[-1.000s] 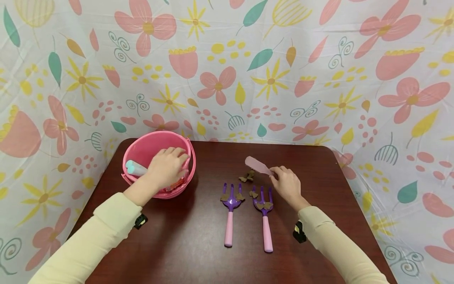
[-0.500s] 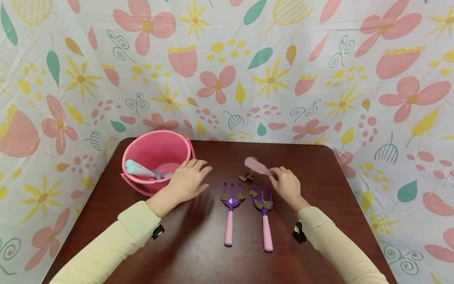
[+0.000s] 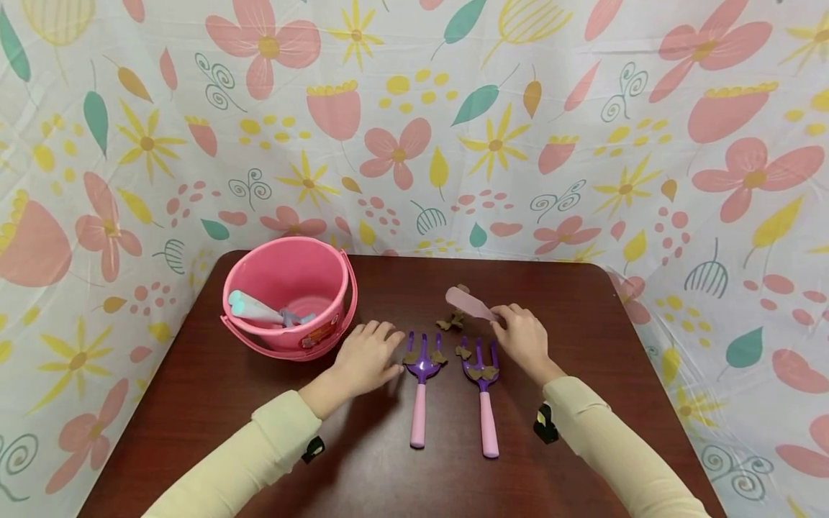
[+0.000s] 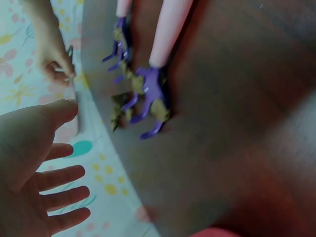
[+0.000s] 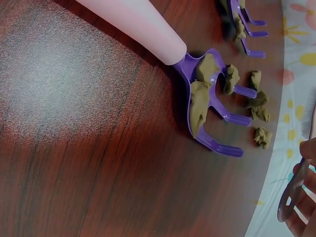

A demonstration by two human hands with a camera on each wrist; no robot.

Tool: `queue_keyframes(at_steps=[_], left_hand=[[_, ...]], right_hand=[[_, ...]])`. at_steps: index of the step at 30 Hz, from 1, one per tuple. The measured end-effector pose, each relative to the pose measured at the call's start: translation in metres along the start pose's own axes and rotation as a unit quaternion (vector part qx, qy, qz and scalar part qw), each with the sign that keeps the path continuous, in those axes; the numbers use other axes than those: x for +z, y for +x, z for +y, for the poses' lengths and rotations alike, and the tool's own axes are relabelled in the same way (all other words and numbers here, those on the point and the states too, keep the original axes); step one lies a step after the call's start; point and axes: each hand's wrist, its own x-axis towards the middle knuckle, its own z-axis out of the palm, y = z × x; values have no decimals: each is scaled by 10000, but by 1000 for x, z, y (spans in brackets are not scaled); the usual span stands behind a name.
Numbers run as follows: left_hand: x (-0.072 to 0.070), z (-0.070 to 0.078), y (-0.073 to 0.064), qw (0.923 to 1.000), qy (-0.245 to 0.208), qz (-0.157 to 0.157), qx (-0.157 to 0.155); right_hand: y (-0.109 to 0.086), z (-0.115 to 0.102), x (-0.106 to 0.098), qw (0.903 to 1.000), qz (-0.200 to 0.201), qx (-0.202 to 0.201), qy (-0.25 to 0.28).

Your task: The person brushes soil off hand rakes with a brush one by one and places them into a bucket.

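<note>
My right hand (image 3: 523, 338) grips the thin handle of a pale pink brush (image 3: 468, 302); bristles show along its edge in the right wrist view. The brush hovers over brown clay-like lumps (image 3: 450, 321) at the back of the table. Two purple hand forks with pink handles lie side by side, tines away from me, with similar lumps on them. My left hand (image 3: 365, 360), fingers spread and holding nothing, is just left of the left fork (image 3: 422, 388). The right fork (image 3: 486, 403) lies in front of my right hand.
A pink bucket (image 3: 288, 262) stands tilted at the back left of the dark wooden table (image 3: 570, 302), its handle hanging down. Inside lie pale blue-handled tools (image 3: 255, 311). A floral curtain (image 3: 414, 144) hangs behind and beside the table.
My left hand has come out from over the bucket and moved right and toward me, to beside the left fork. The bucket's handle has dropped slightly. My right hand and the brush barely moved.
</note>
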Motion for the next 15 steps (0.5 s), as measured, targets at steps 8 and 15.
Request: queue_keyframes(at_steps=[8,15], left_hand=[[27,21,-7,9997,-95,-131,-165],[51,42,-9,9966,-498,-354,-547]], right_hand=[[-2,1,0,10000,35,-5,-5],[-1,0,-1,10000,-2,0,23]])
